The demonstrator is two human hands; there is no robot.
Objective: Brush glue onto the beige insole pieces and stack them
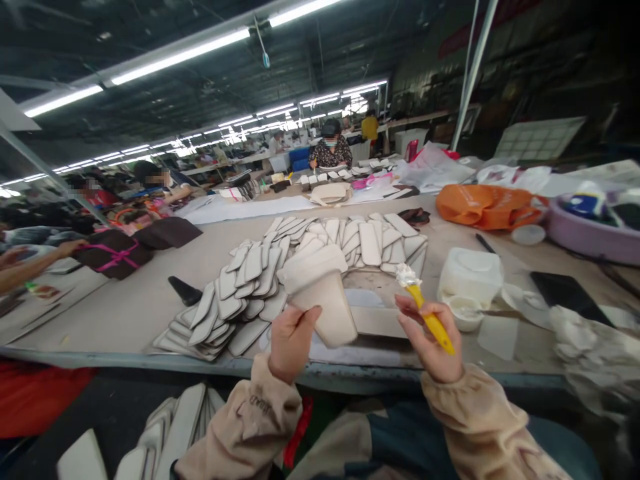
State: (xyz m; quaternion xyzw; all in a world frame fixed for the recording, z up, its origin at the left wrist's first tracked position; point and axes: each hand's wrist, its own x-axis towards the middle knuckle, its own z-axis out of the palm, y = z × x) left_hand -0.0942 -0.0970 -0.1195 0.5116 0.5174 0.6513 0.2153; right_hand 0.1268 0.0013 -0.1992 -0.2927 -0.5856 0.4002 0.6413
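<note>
The left hand (293,339) pinches a smooth, round-cornered panel (334,308).

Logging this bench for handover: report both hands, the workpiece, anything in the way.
Left hand pinching pale panel. Right hand holding yellow brush, bristles coated white. Panel pile crowding close, beyond and left.

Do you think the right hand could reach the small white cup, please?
Probably yes: the right hand holds the yellow brush, but the cup sits close beside it, with nothing visibly blocking the way.
</note>
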